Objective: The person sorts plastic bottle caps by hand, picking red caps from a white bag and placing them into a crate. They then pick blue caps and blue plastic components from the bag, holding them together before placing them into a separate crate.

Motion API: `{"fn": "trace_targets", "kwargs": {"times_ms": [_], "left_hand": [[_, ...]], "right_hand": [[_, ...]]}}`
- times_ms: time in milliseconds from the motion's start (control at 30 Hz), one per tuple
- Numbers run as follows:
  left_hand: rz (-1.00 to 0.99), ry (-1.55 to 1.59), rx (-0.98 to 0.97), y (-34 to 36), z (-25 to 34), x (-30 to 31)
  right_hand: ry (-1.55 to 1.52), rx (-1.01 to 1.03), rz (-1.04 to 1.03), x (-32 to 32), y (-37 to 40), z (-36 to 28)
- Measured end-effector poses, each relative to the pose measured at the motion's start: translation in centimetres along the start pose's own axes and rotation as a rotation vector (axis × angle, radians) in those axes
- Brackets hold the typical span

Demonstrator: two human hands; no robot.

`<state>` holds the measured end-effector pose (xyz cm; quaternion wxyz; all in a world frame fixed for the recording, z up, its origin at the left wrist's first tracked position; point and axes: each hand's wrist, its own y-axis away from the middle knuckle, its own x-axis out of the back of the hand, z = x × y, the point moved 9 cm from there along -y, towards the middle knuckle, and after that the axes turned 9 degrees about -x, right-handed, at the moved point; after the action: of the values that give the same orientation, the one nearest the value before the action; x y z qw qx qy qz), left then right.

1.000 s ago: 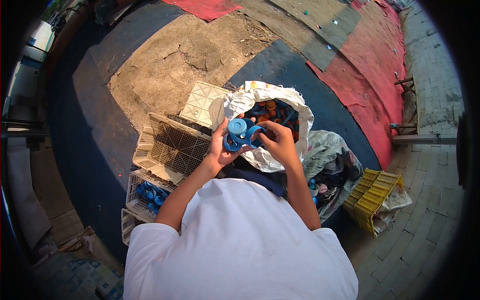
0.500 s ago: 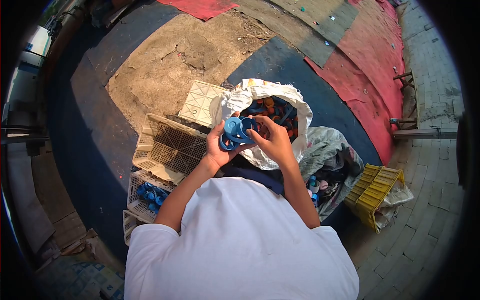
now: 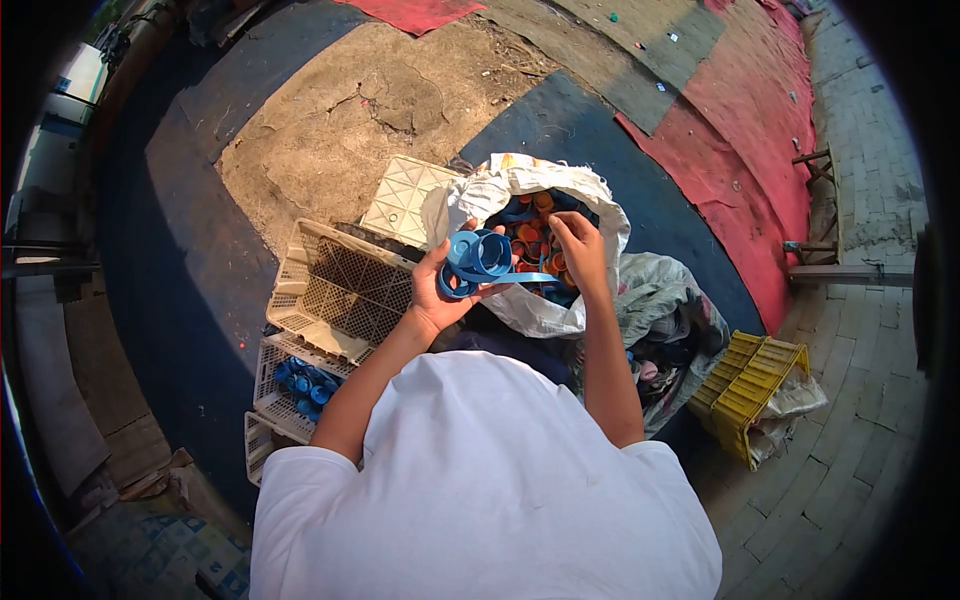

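My left hand (image 3: 437, 295) is closed around several blue plastic caps (image 3: 480, 254), round and cup-like. A blue strap (image 3: 535, 277) sticks out from them to the right. My right hand (image 3: 583, 250) is above the right part of a white woven sack (image 3: 535, 317), apart from the caps. Its fingers are bent together, and whatever may be between them is hidden. Inside the open sack lies a heap of orange, red and blue plastic pieces (image 3: 530, 235).
Left of me stand a cream plastic crate (image 3: 290, 300) and a lower crate (image 3: 268, 375) holding blue pieces (image 3: 308, 388). An upturned cream crate (image 3: 405, 197) lies behind. On the right are a greyish sack (image 3: 650, 275) and a yellow crate (image 3: 750, 375). Blue and red mats (image 3: 720, 170) cover the ground.
My right hand has left the blue caps and moved right, over the sack's opening. The blue strap now sticks out to the right. My left hand keeps its hold in nearly the same place.
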<state>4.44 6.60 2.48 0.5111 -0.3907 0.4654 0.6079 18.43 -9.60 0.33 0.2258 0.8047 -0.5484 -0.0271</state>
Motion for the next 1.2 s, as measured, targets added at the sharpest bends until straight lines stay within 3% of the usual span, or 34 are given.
{"fn": "trace_targets", "kwargs": {"times_ms": [67, 167, 333, 633, 800, 1000, 1100, 1200], "left_hand": [[0.003, 0.005, -0.001, 0.3, 0.1, 0.3], [0.024, -0.027, -0.001, 0.8, 0.3, 0.5], [0.055, -0.056, -0.028, 1.7, 1.0, 0.4], [0.072, -0.06, -0.115, 3.2, 2.4, 1.1], [0.075, -0.041, -0.15, 3.6, 2.9, 1.2], [0.072, -0.033, -0.159, 3.7, 2.9, 1.0], [0.074, -0.031, -0.152, 3.5, 2.7, 0.9], [0.072, -0.039, -0.155, 3.6, 2.8, 0.9]], "right_hand": [[0.291, -0.14, 0.073, 0.4, -2.3, 3.1], [0.52, 0.017, 0.051, -2.2, -4.8, 3.3], [0.723, 0.014, 0.061, -5.7, -8.8, 3.0], [0.895, 0.061, 0.193, -8.0, -11.8, 3.3], [0.941, 0.212, 0.238, -8.4, -11.0, 2.9], [0.9, 0.139, 0.233, -8.3, -11.1, 3.6], [0.912, 0.013, 0.308, -8.1, -11.7, 4.5], [0.846, -0.134, 0.203, -7.4, -12.2, 5.5]]}}
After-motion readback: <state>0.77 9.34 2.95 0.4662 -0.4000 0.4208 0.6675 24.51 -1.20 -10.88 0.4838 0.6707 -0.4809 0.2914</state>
